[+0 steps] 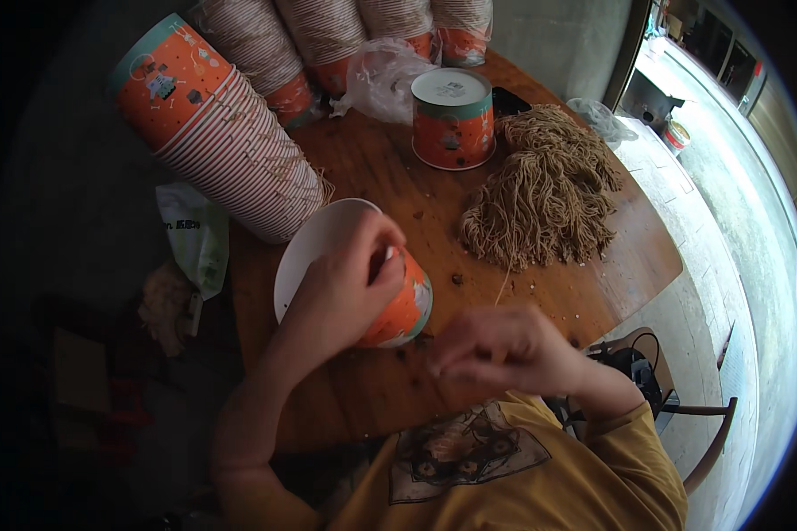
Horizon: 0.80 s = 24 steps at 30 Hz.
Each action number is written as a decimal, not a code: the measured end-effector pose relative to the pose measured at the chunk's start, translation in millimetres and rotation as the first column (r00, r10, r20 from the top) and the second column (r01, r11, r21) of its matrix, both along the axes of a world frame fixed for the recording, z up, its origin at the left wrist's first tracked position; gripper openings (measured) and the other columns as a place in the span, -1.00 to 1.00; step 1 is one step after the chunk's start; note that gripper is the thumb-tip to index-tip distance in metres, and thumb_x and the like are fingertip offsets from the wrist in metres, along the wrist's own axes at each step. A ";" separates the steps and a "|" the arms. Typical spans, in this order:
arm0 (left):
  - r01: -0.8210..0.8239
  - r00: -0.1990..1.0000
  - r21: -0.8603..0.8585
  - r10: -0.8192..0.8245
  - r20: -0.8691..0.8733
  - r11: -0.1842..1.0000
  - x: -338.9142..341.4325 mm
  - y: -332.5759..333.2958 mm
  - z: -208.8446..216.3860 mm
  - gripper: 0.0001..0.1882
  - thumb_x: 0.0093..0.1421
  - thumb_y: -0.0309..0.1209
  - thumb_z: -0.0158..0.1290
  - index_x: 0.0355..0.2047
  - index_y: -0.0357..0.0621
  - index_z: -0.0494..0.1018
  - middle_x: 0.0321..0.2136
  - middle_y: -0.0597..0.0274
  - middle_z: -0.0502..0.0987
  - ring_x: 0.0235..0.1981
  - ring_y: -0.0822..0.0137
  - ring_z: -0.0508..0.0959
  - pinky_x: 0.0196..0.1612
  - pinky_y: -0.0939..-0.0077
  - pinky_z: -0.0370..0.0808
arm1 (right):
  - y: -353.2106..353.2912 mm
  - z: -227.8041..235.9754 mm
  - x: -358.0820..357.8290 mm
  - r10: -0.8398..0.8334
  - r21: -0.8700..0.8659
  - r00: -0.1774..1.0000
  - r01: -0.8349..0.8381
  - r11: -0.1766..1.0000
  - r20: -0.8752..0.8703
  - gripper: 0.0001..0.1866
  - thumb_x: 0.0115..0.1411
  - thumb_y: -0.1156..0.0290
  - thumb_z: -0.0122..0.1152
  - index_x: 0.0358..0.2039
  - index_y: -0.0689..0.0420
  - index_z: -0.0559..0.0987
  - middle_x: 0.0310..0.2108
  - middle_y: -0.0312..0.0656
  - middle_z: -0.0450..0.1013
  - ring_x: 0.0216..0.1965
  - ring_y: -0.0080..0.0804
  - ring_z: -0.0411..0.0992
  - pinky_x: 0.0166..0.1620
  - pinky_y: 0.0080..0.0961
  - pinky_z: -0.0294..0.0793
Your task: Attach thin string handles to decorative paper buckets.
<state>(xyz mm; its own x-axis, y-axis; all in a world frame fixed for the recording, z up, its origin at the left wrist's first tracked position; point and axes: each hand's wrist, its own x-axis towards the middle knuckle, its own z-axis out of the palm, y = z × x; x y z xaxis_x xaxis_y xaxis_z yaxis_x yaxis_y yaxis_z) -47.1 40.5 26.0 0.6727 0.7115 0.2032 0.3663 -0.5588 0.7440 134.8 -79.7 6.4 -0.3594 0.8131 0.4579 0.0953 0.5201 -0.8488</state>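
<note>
A paper bucket (pixel 413 301), orange with a teal base band and white inside, lies tilted on the table, its mouth toward the left. My left hand (pixel 345 279) reaches across that mouth, fingers curled closed at the rim. To the right of the bucket, my right hand (pixel 505 350) is raised and somewhat blurred, with its fingers pinched together. A thin strand of string (pixel 504 288) runs from this hand up to a heap of tan strings (pixel 545 199). The fingertips' exact hold on the strand is hard to see.
A long leaning stack of nested buckets (pixel 239 150) stands at the left. Behind are more wrapped bucket stacks (pixel 323 35) and crumpled clear plastic (pixel 385 80). An upside-down bucket (pixel 452 124) sits beside the heap on the wooden table (pixel 372 389). A chair (pixel 713 442) is at the right.
</note>
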 end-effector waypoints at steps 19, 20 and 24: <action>-0.124 0.971 -0.179 0.156 0.178 0.976 -51.1 -33.3 0.7 -0.64 0.11 -0.67 -0.15 -0.04 -0.31 0.23 -0.37 0.11 0.56 -0.36 0.44 0.52 -0.27 0.55 0.45 | 42.9 -0.7 -12.5 -0.275 -0.253 0.957 0.289 0.923 0.087 -0.58 0.26 0.38 0.10 0.06 0.13 0.21 -0.35 -0.25 0.57 -0.47 -0.62 0.50 -0.50 -0.70 0.39; -0.121 0.975 -0.176 0.151 0.165 0.977 -52.4 -33.7 1.3 -0.64 0.10 -0.68 -0.15 -0.04 -0.31 0.23 -0.36 0.11 0.56 -0.36 0.44 0.52 -0.27 0.56 0.45 | 42.9 -1.1 -13.1 -0.316 -0.193 0.938 0.339 0.921 0.141 -0.62 0.25 0.39 0.09 0.02 0.15 0.23 -0.35 -0.23 0.58 -0.47 -0.59 0.51 -0.48 -0.67 0.42; -0.141 0.979 -0.183 0.165 0.121 0.973 -54.9 -34.2 2.9 -0.64 0.10 -0.67 -0.15 -0.04 -0.31 0.23 -0.36 0.11 0.56 -0.36 0.46 0.51 -0.27 0.57 0.44 | 47.3 -12.2 -10.5 -0.351 -0.030 0.914 0.364 0.931 0.202 -0.71 0.25 0.43 0.08 -0.06 0.15 0.29 -0.35 -0.21 0.57 -0.49 -0.57 0.52 -0.44 -0.63 0.46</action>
